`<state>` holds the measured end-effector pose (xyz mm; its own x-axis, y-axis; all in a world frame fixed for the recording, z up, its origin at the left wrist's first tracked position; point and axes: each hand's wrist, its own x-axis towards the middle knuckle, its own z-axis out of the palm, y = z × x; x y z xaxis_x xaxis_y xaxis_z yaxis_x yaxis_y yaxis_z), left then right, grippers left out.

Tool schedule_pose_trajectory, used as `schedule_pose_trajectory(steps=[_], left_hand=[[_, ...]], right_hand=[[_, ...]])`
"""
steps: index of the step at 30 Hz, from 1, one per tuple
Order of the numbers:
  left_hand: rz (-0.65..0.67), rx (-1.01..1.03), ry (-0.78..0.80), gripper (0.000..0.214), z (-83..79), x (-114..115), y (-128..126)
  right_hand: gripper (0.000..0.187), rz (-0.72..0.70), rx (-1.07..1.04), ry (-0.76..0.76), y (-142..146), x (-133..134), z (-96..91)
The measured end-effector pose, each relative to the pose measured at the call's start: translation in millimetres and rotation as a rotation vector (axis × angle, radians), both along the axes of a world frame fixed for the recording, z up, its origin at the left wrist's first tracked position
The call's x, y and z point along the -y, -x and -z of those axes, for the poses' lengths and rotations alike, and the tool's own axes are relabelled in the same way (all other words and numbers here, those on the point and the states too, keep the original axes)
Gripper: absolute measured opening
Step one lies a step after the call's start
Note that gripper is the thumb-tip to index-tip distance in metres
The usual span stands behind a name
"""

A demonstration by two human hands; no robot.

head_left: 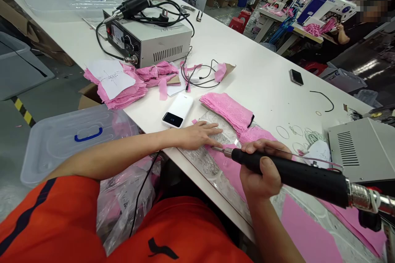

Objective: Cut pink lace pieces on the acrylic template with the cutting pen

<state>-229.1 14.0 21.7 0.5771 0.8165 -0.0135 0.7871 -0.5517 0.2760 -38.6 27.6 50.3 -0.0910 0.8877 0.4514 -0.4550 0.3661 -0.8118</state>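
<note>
Two bare hands are working at the near edge of the counter (265, 86). The left hand (197, 136) is lying palm down with fingers spread, its grip enclosing nothing; it appears to be steadying the upper corner of a pink sheet (226, 168), which is extending from that hand toward five o'clock over a patterned sheet (197, 160). The right hand (257, 183) is holding a black handheld tool (308, 178), its grip wrapped closely around the handle, with the metal nose pointing toward ten o'clock. The tool's tip is meeting the pink sheet just beside the left hand's nearest digit; whether it is touching that digit cannot be told.

A pink fabric stack (225, 109) is resting between one and two o'clock of the left hand, and a white power bank (183, 104) is sitting between ten and eleven. A grey unit (364, 148) is standing at about three o'clock of the right hand.

In this inspector's judgement, the step in hand is applying the tip to the steadied sheet. The next move is calling for a level, controlled tool angle, a flat sheet and adequate clearance for the left fingers, crowding being the principal risk.
</note>
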Motion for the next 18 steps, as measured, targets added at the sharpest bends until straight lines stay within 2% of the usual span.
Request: schedule_pose_trajectory(steps=[18], left_hand=[[-0.041,0.037,0.036,0.066,6.8,-3.6,-2.1]], right_hand=[[0.021,-0.012,0.055,-0.097,10.3,0.7,9.1]])
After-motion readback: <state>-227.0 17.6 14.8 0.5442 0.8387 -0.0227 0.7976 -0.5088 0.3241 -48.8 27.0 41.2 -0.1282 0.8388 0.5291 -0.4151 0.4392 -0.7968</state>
